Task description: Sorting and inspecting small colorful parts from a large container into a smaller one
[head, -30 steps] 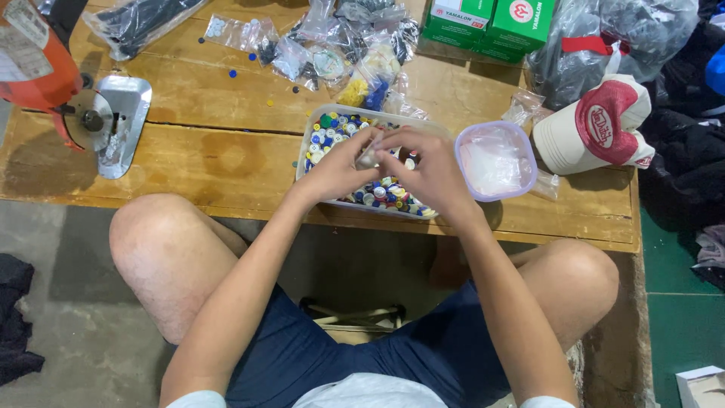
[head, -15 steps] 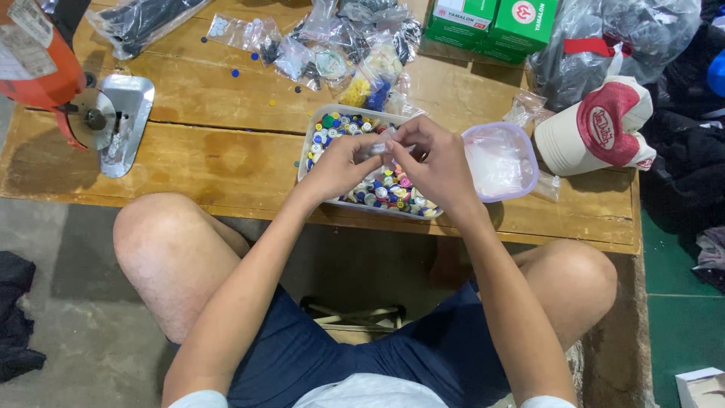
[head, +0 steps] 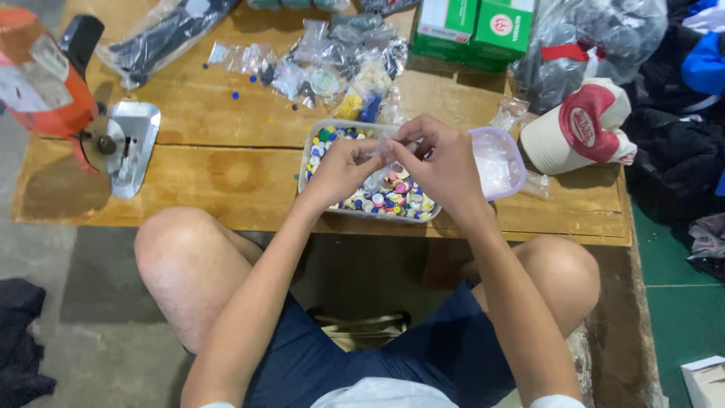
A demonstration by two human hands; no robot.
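Note:
My left hand (head: 343,170) and my right hand (head: 442,162) meet above a clear plastic tray (head: 316,134) filled with several small coloured buttons or caps (head: 393,198). Between the fingertips of both hands I pinch a small clear plastic bag (head: 384,145). The tray sits on the near part of a low wooden table (head: 219,174). My bare knees show below the table's edge.
A clear lidded tub (head: 498,162) stands right of the tray. A red-and-cream cap (head: 578,128) lies further right. An orange cutting machine (head: 53,91) is at the left. Small clear bags (head: 325,53), green boxes (head: 472,26) and dark clothing (head: 680,143) lie behind and right.
Both hands have lifted slightly from the tray and drawn together, holding the small clear bag between the fingertips. The camera view has shifted a little.

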